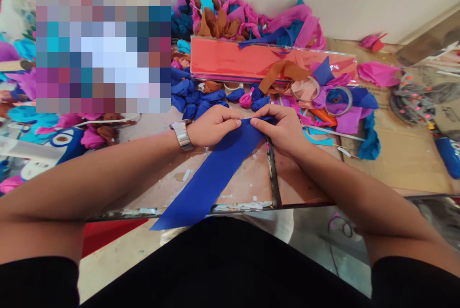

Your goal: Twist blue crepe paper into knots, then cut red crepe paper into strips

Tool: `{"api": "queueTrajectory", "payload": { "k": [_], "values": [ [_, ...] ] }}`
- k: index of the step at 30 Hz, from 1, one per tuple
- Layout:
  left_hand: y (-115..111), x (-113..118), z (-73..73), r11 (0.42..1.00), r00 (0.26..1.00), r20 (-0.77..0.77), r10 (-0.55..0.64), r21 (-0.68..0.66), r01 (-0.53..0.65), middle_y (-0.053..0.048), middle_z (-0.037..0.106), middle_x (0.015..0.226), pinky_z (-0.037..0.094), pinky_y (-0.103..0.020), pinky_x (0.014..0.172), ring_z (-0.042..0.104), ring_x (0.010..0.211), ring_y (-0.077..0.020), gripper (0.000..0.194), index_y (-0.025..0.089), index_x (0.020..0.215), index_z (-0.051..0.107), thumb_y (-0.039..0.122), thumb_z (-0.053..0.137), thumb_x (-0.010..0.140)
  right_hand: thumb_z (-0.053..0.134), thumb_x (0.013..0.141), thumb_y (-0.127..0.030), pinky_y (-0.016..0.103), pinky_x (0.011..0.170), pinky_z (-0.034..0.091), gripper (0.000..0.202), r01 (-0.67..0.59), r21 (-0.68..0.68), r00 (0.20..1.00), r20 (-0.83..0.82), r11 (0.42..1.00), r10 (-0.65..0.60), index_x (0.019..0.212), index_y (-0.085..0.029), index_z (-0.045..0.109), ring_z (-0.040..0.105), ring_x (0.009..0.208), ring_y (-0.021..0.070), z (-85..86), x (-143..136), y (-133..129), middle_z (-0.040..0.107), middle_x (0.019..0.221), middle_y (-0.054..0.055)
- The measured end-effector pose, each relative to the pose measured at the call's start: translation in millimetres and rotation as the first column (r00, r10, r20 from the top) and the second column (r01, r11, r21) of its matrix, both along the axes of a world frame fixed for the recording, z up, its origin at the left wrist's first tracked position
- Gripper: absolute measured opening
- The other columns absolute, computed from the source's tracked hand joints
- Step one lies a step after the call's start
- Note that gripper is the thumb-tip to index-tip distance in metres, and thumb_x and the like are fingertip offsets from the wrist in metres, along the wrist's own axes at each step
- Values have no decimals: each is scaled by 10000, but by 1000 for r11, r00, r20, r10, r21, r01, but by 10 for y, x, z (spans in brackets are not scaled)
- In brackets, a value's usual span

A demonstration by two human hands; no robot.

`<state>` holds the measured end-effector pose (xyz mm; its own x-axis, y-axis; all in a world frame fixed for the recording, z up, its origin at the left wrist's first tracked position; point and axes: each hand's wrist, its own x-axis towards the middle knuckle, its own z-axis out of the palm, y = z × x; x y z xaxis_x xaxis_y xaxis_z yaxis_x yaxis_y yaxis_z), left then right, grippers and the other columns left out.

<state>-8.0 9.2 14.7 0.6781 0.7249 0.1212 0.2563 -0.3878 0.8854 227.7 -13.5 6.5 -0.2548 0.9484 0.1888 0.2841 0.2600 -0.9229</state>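
Note:
A long blue crepe paper strip (212,174) hangs from both hands, its pointed lower end passing over the table's front edge. My left hand (213,126), with a metal watch (182,134) at the wrist, pinches the strip's upper edge between thumb and fingers. My right hand (280,128) pinches the same edge a little to the right. Just beyond the hands lie several gathered blue paper pieces (192,97) and a small pink paper bud (246,99).
Behind lies a flat pack of red-orange paper (223,59) under a heap of coloured scraps (251,16). At right are tape rolls (338,101), a cardboard sheet (402,154) and a tangle of dark netting (413,99). A blue bottle-like item (70,145) sits left.

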Motion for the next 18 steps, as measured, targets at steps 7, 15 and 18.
{"api": "queueTrajectory", "payload": {
  "k": [7, 15, 18],
  "values": [
    [-7, 26, -26, 998, 1000, 5, 3, 58, -3, 39, 471, 633, 328, -231, 600, 387, 616, -88, 362, 128, 751, 669, 386, 567, 984, 813, 898, -393, 335, 804, 545, 189, -72, 64, 994, 91, 995, 66, 926, -206, 804, 719, 826, 201, 79, -26, -43, 812, 901, 27],
    [-20, 32, -26, 996, 1000, -1, 18, 86, -18, 35, 489, 638, 335, -228, 607, 403, 627, -93, 345, 129, 762, 687, 367, 562, 978, 785, 916, -348, 314, 795, 558, 142, -84, 134, 990, 120, 987, 68, 933, -208, 773, 716, 825, 188, 47, -28, -48, 794, 892, 18],
    [-29, 33, -18, 993, 1000, -5, 10, 114, -10, 34, 501, 641, 337, -225, 605, 412, 629, -91, 345, 131, 745, 671, 364, 566, 977, 773, 920, -325, 308, 790, 560, 115, -88, 151, 990, 123, 985, 70, 929, -211, 767, 714, 820, 181, 36, -32, -49, 790, 889, 13]
  ]
}}
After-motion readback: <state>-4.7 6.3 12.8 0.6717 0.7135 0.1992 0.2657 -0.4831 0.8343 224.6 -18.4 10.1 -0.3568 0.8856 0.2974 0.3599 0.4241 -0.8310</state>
